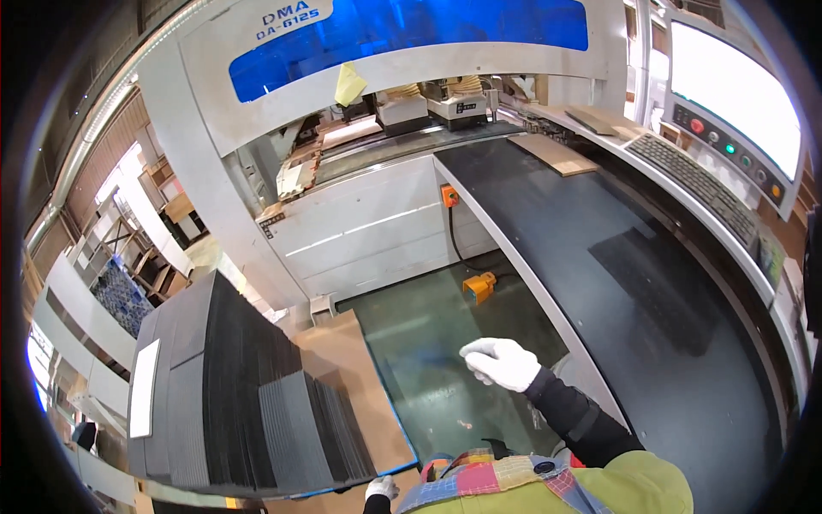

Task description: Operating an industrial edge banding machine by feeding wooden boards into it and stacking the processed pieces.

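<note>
Low down, left hand (pixel 382 488) touches dark sheet stack's (pixel 231 385) edge.

brightness: even, fairly bright indoor light
glare: control screen (pixel 738 94) at upper right blown out white; windows at far left overexposed
shadows: soft, under the black table (pixel 651 283)
distortion: strong fisheye bending, dark round vignette at edges
focus: centre sharp, rim smeared

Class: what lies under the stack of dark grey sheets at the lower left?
Under the stack of dark grey sheets lies a brown board with a blue edge; whatever supports the board is covered.
</note>
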{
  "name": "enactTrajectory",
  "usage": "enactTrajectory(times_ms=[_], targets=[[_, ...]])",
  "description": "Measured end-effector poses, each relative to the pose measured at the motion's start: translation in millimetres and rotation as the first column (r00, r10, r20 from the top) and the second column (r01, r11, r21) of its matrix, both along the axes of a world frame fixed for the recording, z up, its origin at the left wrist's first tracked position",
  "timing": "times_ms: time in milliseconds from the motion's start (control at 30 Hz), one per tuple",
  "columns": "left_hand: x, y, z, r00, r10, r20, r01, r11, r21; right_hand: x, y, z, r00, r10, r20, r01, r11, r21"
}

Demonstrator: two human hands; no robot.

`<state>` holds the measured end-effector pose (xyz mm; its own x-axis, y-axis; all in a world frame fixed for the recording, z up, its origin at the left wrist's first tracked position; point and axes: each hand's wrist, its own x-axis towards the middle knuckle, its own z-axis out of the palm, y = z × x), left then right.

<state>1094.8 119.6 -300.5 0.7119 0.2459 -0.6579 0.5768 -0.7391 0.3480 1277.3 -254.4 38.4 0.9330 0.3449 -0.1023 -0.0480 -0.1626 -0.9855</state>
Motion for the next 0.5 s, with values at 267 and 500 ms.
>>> enactTrajectory(times_ms=[267, 500], targets=[[277.4, 79.9, -80.7, 0.87, -0.38, -0.314, 0.447, 0.877, 0.177, 248.4, 37.3, -1.7, 0.995, 0.06, 0.085, -0.042, 0.98, -0.194], [673.0, -14.4, 137.4, 0.684, -0.287, 0.671, 0.254, 0.955, 0.149, 394.2, -53.3, 33.4, 0.864, -0.503, -0.025, 0.496, 0.859, -0.128]])
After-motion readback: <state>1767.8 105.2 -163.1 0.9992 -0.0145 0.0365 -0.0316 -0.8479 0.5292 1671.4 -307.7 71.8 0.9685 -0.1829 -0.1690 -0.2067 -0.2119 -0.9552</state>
